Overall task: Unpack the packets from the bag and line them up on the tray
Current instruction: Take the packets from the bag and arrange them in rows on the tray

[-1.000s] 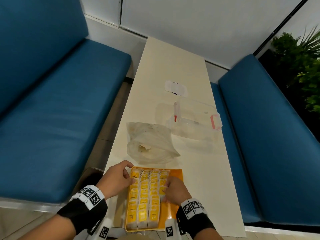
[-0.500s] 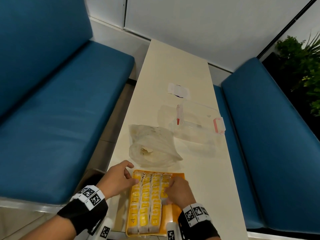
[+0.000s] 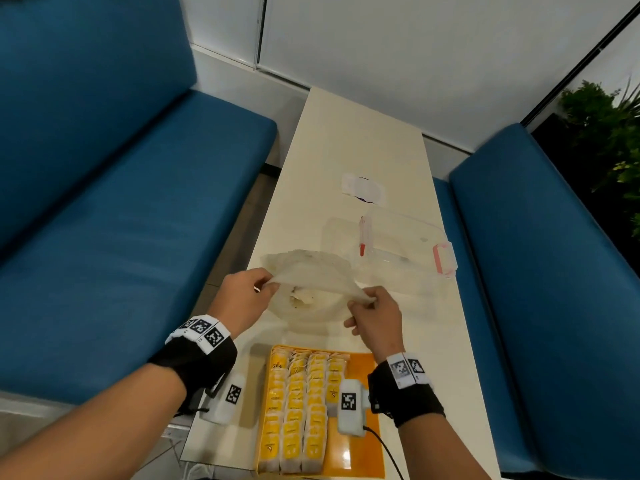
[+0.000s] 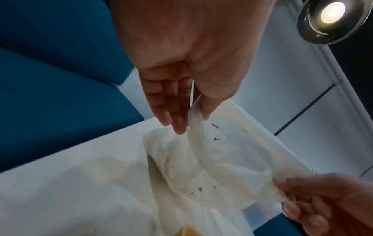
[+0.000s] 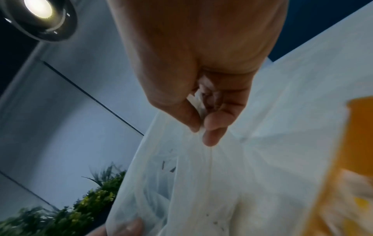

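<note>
Bag (image 3: 311, 282) rim being pinched by left hand (image 3: 244, 299) and right hand (image 3: 375, 315), mouth being held apart above table (image 3: 363, 133); packets (image 3: 298, 410) lying in rows on tray (image 3: 360, 455).

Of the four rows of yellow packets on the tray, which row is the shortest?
The rightmost row, beside the bare orange part of the tray. It stops about halfway down, near the right wrist camera, while the other three rows reach the tray's near edge.

The bag (image 3: 311, 275) is see-through milky white with small dark specks. The tray (image 3: 363, 455) is orange, its packets (image 3: 298, 410) white with yellow panels. The table (image 3: 360, 133) is cream, the benches (image 3: 138, 202) blue, the wristbands (image 3: 201, 355) black with black-and-white checker tags.
</note>
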A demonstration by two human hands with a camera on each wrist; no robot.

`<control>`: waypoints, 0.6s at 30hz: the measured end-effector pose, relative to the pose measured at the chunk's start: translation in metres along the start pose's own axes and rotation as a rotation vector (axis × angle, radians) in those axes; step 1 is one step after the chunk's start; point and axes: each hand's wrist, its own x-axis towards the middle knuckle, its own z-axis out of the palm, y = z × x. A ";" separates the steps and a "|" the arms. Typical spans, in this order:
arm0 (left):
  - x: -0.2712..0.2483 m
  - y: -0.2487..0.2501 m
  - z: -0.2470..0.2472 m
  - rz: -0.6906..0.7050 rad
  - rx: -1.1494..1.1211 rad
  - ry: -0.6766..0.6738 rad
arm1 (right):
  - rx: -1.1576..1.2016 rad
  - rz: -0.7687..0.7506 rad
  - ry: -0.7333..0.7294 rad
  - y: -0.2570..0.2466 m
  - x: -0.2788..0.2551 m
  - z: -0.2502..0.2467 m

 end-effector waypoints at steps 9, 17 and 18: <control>-0.025 0.035 -0.028 0.285 0.012 0.070 | -0.079 -0.263 -0.020 -0.045 -0.005 0.004; 0.019 0.057 0.017 0.156 0.441 -0.424 | -0.171 -0.382 -0.142 -0.047 -0.030 0.021; 0.025 0.057 0.020 0.108 0.518 -0.468 | -0.179 -0.386 -0.152 -0.046 -0.034 0.021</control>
